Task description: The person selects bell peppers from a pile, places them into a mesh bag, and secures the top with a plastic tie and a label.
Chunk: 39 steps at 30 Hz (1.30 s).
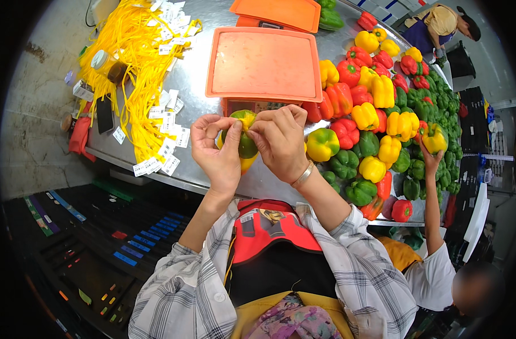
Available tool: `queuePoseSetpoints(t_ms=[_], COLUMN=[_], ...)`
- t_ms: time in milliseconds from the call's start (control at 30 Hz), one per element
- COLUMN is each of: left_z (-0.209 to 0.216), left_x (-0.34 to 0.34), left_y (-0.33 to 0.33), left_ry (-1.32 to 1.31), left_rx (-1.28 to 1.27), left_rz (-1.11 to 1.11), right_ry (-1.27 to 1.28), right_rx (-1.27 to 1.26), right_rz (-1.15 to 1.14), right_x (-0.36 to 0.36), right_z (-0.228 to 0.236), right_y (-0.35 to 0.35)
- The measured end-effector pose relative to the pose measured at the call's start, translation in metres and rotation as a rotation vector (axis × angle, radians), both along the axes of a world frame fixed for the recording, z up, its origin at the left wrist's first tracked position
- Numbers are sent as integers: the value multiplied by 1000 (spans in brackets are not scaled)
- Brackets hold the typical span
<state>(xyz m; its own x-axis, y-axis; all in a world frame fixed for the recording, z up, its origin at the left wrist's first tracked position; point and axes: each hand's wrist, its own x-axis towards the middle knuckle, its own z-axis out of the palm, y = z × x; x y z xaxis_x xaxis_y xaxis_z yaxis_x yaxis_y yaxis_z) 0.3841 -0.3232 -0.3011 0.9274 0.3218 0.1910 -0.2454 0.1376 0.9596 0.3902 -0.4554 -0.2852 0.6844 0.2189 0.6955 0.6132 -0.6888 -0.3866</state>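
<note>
Between my hands, at the near edge of the metal table, are bell peppers, green and yellow, partly covered by my fingers. A yellow strip lies over their top. My left hand is closed, thumb and fingertips pinching at the strip on its left side. My right hand, a bracelet on its wrist, is closed too, its fingertips pinching the strip from the right. Whether the strip is a flat band or netting, I cannot tell. Just beyond my hands stands an orange crate.
A heap of yellow strips with white tags lies at left, beside a jar and a phone. Loose red, yellow and green peppers cover the right side. A co-worker's hand holds a pepper there; another person is far right.
</note>
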Motion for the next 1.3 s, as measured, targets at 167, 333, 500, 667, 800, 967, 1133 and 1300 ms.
queuePoseSetpoints(t_ms=[167, 333, 500, 667, 800, 967, 1133, 1300], left_z=[1, -15, -5, 3, -4, -7, -6, -8], left_x=[0, -2, -5, -1, 5, 11, -1, -5], left_y=[-7, 3, 3, 4, 12, 11, 4, 4], left_ry=[-30, -87, 20, 104, 132, 61, -28, -95], left_rx=[-45, 366, 135, -28, -117, -195, -113, -58], left_rz=[21, 140, 19, -48, -41, -20, -7, 4], right_ry=[209, 363, 332, -114, -155, 194, 386, 437], right_rx=[198, 339, 379, 114, 99, 446, 322, 305], right_rz=[-115, -107, -87, -25, 134, -38, -54, -64], right_x=[-7, -5, -16, -13, -6, -18, -15, -12], right_z=[6, -7, -1, -5, -3, -10, 5, 10], right_y=[6, 13, 13, 9, 4, 0, 8, 16])
